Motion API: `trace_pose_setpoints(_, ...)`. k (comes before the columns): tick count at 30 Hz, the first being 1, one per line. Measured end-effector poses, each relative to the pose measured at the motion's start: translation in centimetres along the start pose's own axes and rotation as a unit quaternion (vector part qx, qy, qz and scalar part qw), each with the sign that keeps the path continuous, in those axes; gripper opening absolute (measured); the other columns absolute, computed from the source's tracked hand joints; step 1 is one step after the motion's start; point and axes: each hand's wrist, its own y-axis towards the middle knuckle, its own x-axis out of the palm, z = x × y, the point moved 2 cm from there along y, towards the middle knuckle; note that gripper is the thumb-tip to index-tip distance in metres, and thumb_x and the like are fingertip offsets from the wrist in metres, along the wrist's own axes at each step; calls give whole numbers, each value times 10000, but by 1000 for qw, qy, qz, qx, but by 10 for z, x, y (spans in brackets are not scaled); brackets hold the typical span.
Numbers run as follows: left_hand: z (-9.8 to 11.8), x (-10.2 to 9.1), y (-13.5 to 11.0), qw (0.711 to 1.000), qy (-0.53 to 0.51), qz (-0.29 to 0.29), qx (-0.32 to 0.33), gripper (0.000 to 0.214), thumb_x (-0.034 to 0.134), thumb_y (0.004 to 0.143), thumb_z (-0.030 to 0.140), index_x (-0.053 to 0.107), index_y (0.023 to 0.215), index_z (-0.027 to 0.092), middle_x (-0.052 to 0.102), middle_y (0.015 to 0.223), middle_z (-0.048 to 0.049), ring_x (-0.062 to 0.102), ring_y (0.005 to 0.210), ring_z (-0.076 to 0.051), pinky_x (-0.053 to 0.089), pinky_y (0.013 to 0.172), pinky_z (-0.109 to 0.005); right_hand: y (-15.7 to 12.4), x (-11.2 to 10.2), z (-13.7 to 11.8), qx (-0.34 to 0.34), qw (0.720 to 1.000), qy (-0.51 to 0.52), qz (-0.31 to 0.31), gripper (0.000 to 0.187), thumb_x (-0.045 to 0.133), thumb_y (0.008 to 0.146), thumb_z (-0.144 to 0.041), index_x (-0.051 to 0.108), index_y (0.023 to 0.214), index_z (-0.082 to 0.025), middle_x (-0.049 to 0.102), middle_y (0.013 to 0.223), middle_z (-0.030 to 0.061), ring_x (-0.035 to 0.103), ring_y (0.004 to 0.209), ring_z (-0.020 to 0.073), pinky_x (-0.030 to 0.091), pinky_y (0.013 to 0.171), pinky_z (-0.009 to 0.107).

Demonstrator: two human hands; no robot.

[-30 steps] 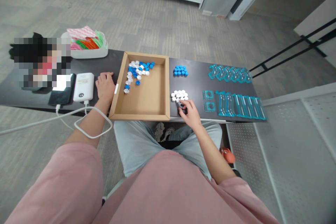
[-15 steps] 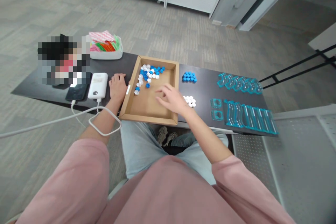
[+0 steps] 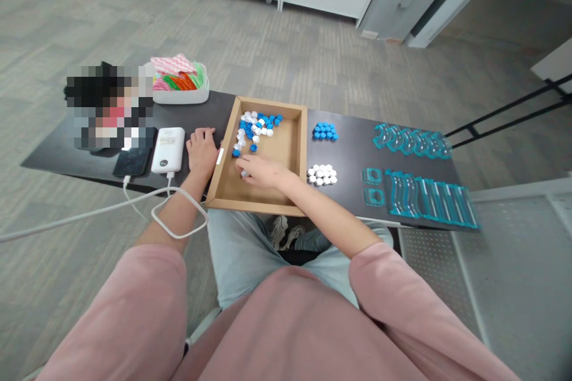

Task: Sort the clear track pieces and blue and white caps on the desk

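Note:
My right hand [image 3: 259, 170] reaches into the shallow cardboard tray [image 3: 254, 205]. Its fingers are bent down and closed on a white hexagonal piece [image 3: 244, 173] near the tray's lower left. Farther back in the tray lies a loose mix of white and blue hexagonal pieces [image 3: 254, 147]. My left hand [image 3: 203, 149] lies flat on the table, against the tray's left wall, fingers stretched out and holding nothing. Right of the tray, rows of blue hexagonal pieces [image 3: 325, 131] sit behind a group of white hexagonal pieces [image 3: 322, 174].
Teal transparent track parts [image 3: 429, 199] and two small square teal parts [image 3: 373, 176] lie at the table's right. At left are a cabled white power bank [image 3: 168, 150], a dark phone [image 3: 134, 158] and a white basket [image 3: 181, 96] of colourful strips.
My right hand has moved left and down across the tray, closing on a white hexagonal piece from the lower left. The white group on the table is uncovered. My left hand stays put.

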Motion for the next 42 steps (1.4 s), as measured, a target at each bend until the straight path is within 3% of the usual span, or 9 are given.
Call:
trace_pose_setpoints(6, -1, 2, 0, 1000, -3, 4, -2, 605, 464, 1102, 307, 626, 1654, 120, 583, 1675, -295, 541, 1525, -465, 427, 1262, -568, -111, -39, 52, 22, 965, 171, 196, 127, 696, 1097, -294, 734, 1213, -257, 752, 1214, 83, 711, 1007, 248, 596, 945, 392)
trace_pose_setpoints(11, -1, 0, 1, 1000, -6, -13, -9, 617, 372, 1131, 256, 609, 1669, 67, 550, 1691, -307, 504, 1540, -474, 409, 1281, -594, -221, -53, 117, 201, 894, 239, 321, 257, 819, 959, -470, 687, 1083, -287, 751, 1015, 38, 696, 865, 234, 607, 833, 388)
trace_pose_setpoints(15, -1, -2, 2, 1000, -6, -23, -14, 618, 363, 1138, 243, 590, 1677, 42, 542, 1687, -318, 491, 1521, -479, 407, 1273, -601, -265, -44, 142, 278, 848, 285, 350, 342, 834, 895, -516, 636, 1069, -298, 764, 946, 14, 710, 823, 227, 609, 808, 386)
trace_pose_setpoints(20, -1, -1, 3, 999, 14, -22, -19, 615, 317, 1148, 219, 590, 1675, 55, 526, 1687, -322, 505, 1503, -459, 421, 1248, -576, -273, -35, 151, 269, 868, 242, 340, 277, 858, 843, -476, 740, 1011, -290, 786, 1076, 70, 760, 912, 265, 652, 824, 423)
trace_pose_setpoints(23, -3, 0, 3, 999, 30, -21, -17, 618, 312, 1158, 227, 582, 1689, 63, 531, 1678, -317, 518, 1501, -456, 430, 1246, -570, -268, -31, 153, 258, 868, 250, 343, 325, 863, 850, -479, 822, 1110, -290, 774, 1142, 82, 774, 942, 267, 675, 875, 443)
trace_pose_setpoints(29, -6, 4, 5, 1000, 27, -9, -5, 613, 296, 1166, 243, 607, 1663, 60, 547, 1650, -336, 542, 1467, -472, 452, 1213, -595, -258, -22, 154, 245, 800, 403, 372, 404, 900, 874, -590, 774, 1133, -307, 823, 1133, 52, 813, 1056, 279, 686, 952, 442)
trace_pose_setpoints(31, -7, 4, 5, 1000, 24, -9, -6, 619, 290, 1165, 245, 606, 1664, 59, 542, 1659, -335, 531, 1480, -478, 443, 1225, -602, -259, -21, 154, 243, 795, 405, 380, 404, 913, 860, -593, 741, 1087, -307, 836, 1114, 48, 812, 1060, 278, 680, 973, 450)
trace_pose_setpoints(38, -3, 1, 4, 1000, 7, -20, -15, 627, 317, 1154, 264, 582, 1685, 62, 523, 1696, -322, 492, 1518, -476, 405, 1269, -604, -260, -22, 159, 293, 873, 214, 326, 228, 851, 887, -481, 729, 945, -298, 875, 1114, 83, 799, 1028, 312, 648, 992, 493)
trace_pose_setpoints(42, -2, -1, 3, 1000, 3, -25, -17, 624, 342, 1153, 278, 575, 1688, 59, 521, 1695, -324, 482, 1525, -482, 393, 1273, -603, -255, -21, 160, 293, 893, 199, 279, 196, 857, 871, -431, 717, 928, -307, 875, 1068, 77, 809, 1002, 326, 662, 1003, 530)
